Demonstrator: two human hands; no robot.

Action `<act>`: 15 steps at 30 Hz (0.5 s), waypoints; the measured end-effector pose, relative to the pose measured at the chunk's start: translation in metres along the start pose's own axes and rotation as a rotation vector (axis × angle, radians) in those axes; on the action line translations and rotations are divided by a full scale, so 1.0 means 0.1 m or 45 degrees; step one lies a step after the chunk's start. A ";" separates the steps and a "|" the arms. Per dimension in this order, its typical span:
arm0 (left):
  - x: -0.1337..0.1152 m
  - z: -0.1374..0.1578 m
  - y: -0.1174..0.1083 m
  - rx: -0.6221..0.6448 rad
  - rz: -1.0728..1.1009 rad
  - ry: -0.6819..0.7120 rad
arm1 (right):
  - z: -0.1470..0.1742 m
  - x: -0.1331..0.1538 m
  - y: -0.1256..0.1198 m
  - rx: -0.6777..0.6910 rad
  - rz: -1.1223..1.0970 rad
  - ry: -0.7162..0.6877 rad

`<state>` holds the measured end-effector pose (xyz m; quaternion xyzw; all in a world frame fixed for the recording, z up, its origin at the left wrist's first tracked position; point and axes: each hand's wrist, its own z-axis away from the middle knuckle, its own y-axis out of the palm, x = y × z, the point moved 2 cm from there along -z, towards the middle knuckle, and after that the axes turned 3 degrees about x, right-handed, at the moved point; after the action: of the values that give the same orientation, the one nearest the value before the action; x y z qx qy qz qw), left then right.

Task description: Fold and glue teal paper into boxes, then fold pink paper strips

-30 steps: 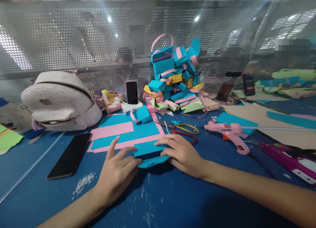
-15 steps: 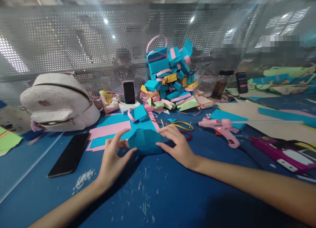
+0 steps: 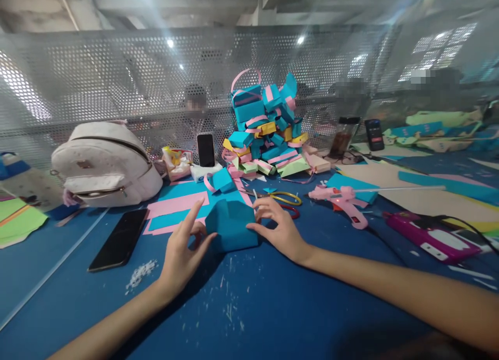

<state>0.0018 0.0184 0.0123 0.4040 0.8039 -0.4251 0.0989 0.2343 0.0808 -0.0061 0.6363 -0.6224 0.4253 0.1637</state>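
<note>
A folded blue paper box (image 3: 233, 227) with a raised, angled flap at its back stands on the blue table in front of me. My left hand (image 3: 187, 243) grips its left edge between thumb and bent fingers, the index finger pointing up. At the right edge, my right hand (image 3: 276, 224) pinches the paper with the thumb in front and the fingers behind. Just beyond lie scissors (image 3: 287, 198) with yellow and red handles, partly covered. A smaller blue paper box with a pink strap (image 3: 222, 180) rests on flat blue and pink sheets (image 3: 177, 204).
Behind is a tall pile of paper boxes (image 3: 249, 113). To the right lie a pink glue gun (image 3: 346, 201) and a purple power strip (image 3: 431, 238). On the left are a black phone (image 3: 119, 240), white scraps (image 3: 141, 275) and a white backpack (image 3: 105, 165). People sit beyond a perforated screen.
The blue paper box has tipped so its front face and upright flap show more. Both hands keep their hold. The camera view has shifted slightly.
</note>
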 end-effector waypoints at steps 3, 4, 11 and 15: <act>0.02 0.01 0.01 0.018 -0.023 -0.003 | 0.00 0.01 -0.02 0.005 -0.040 0.034; 0.02 0.02 0.01 0.021 -0.038 -0.003 | 0.00 0.02 -0.02 0.005 -0.029 0.020; -0.01 0.03 0.01 0.072 -0.187 0.109 | 0.01 0.07 0.00 0.172 0.018 -0.163; -0.02 0.02 0.03 0.132 -0.119 0.109 | 0.01 0.06 0.02 0.159 -0.035 -0.074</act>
<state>0.0050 0.0163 0.0105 0.3885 0.8023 -0.4525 0.0235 0.2318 0.0759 -0.0028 0.6659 -0.5904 0.4423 0.1114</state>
